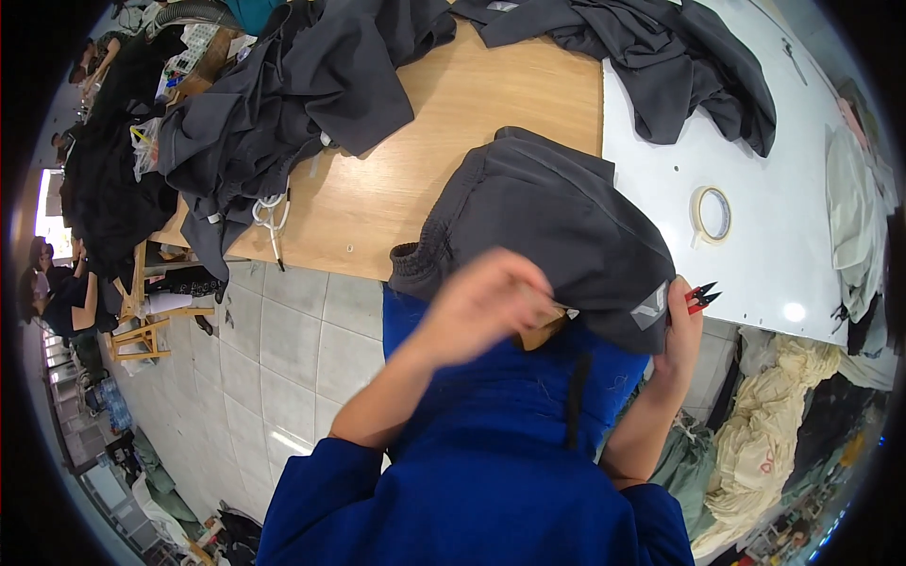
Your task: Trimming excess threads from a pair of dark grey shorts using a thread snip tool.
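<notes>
Dark grey shorts (557, 222) lie over the front edge of the table, with the gathered elastic waistband (429, 241) toward the left. A pale printed patch (651, 307) shows near the leg hem at the right. My right hand (678, 330) is closed at that hem, with red-handled thread snips (701, 298) in it, their dark blades pointing right. My left hand (495, 307) is over the near edge of the shorts, its fingers smeared by motion. Whether it holds anything is unclear.
More dark grey garments lie at the far left (293, 94) and far right (661, 66). A roll of tape (711, 215) rests on the white tabletop (755, 255), right of the wooden board (481, 85). A white cord (271, 219) hangs at the left edge. Cream cloth (769, 443) is piled at lower right.
</notes>
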`<move>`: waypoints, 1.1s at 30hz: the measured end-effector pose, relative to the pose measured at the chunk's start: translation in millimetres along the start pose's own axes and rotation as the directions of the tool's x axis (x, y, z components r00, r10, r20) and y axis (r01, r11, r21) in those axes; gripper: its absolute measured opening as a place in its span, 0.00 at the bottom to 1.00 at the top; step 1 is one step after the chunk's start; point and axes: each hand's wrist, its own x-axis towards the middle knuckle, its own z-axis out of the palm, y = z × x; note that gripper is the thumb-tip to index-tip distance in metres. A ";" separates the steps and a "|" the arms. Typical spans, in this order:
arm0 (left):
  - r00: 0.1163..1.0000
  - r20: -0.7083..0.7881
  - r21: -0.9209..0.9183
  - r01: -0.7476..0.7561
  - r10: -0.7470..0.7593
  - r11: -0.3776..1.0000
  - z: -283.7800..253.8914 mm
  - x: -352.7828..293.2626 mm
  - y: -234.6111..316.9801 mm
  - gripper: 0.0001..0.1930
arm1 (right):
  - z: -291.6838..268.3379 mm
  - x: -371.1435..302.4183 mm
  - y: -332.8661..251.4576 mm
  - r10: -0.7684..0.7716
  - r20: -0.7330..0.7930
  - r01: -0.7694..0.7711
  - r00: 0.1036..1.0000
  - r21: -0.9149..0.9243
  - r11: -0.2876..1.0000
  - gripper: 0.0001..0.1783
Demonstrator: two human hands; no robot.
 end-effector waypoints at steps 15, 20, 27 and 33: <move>0.975 -0.197 -0.249 0.052 -0.103 0.967 31.7 14.0 -48.5 0.18 | 69.6 -21.2 15.2 0.125 0.512 -0.168 0.850 0.038 0.985 0.18; 0.933 -0.258 -0.291 0.171 -0.250 0.941 19.7 21.8 -54.9 0.14 | 60.0 -15.7 17.7 0.011 0.514 -0.136 0.858 0.205 0.969 0.17; 0.914 -0.315 -0.418 0.111 -0.258 0.902 13.8 21.5 -32.7 0.09 | 35.0 -13.4 18.0 -0.318 0.398 0.429 0.861 -0.230 0.874 0.17; 0.944 -0.250 -0.465 0.080 -0.217 0.882 3.3 17.0 -28.9 0.07 | 32.6 -16.6 29.7 -0.300 0.435 0.496 0.849 -0.460 0.737 0.09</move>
